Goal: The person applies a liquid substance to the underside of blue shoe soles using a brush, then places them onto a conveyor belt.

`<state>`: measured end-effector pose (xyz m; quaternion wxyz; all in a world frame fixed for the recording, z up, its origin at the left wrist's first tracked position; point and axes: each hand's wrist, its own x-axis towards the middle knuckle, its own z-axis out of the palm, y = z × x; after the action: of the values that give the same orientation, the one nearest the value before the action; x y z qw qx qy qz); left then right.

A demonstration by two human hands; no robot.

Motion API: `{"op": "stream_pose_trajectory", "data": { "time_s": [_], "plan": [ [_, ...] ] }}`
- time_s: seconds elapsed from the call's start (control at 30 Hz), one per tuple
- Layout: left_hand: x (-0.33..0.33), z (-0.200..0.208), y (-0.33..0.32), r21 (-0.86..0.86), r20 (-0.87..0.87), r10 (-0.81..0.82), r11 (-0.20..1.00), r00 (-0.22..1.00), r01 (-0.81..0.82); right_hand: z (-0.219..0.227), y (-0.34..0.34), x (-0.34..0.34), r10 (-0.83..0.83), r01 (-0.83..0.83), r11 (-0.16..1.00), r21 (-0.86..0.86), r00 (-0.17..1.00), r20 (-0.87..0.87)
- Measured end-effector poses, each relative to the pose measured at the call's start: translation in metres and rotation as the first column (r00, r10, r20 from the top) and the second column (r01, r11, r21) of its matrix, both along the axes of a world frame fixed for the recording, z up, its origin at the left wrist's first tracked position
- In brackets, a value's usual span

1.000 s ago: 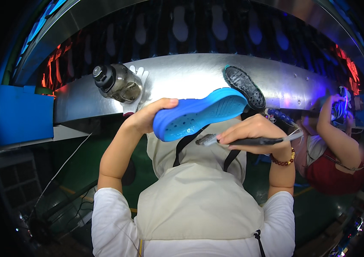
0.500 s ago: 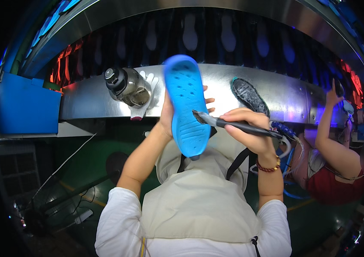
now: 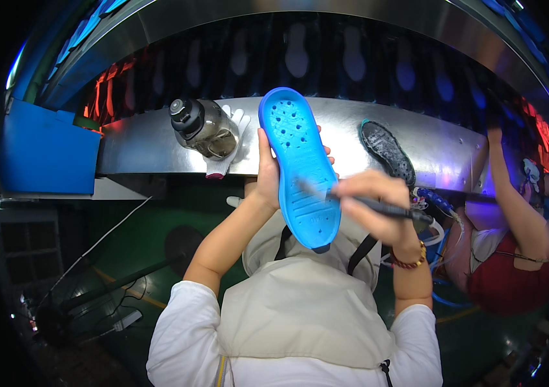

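Observation:
A blue shoe sole [image 3: 292, 149], with small holes toward its far end and ridges toward its near end, stands lengthwise before me. My left hand [image 3: 268, 169] grips it from beneath, the thumb along its left edge and fingertips showing past the right edge. Between the fingers of my right hand [image 3: 381, 200] is a dark-handled brush [image 3: 394, 209] with a tube at its rear end. Its bristle tip, smeared by motion, is over the ridged middle of the sole; whether it touches cannot be told.
On the metal ledge [image 3: 152, 145] stand a dark water bottle [image 3: 210, 132] on a white glove [image 3: 239, 122] and, to the right, a black sole-shaped pad [image 3: 387, 151]. Behind runs a dark conveyor [image 3: 326, 58] with sole shapes. A co-worker [image 3: 513, 258] sits at right, arm stretched toward the conveyor.
The sole has shifted slightly right and nearer, its face turned more fully into view. My right hand and brush have moved a little, now blurred. The co-worker's arm reaches farther toward the conveyor.

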<state>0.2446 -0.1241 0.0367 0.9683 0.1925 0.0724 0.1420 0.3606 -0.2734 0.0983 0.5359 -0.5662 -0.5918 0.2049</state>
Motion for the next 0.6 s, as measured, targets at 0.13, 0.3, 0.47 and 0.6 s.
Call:
{"op": "stream_pose_trajectory", "data": {
  "time_s": [0.13, 0.3, 0.47, 0.6],
  "plan": [
    [0.005, 0.007, -0.003, -0.011, 0.093, 0.010, 1.000, 0.996, -0.009, 0.008, 0.004, -0.017, 0.097, -0.098, 0.995, 0.012, 0.994, 0.050],
    [-0.001, 0.022, 0.002, 0.058, -0.055, 0.155, 0.987, 0.986, -0.152, -0.006, -0.012, -0.003, 0.073, -0.070, 0.997, 0.021, 0.985, -0.159],
    [0.000, 0.028, 0.011, 0.077, -0.025, 0.153, 0.986, 0.988, -0.151, 0.002, -0.018, -0.014, 0.237, -0.236, 0.971, -0.035, 0.971, 0.033],
    [0.002, 0.045, 0.017, 0.152, 0.015, 0.165, 0.975, 0.986, -0.165, -0.019, -0.018, 0.006, 0.256, -0.255, 0.965, 0.067, 0.844, -0.471]
  ]
}}
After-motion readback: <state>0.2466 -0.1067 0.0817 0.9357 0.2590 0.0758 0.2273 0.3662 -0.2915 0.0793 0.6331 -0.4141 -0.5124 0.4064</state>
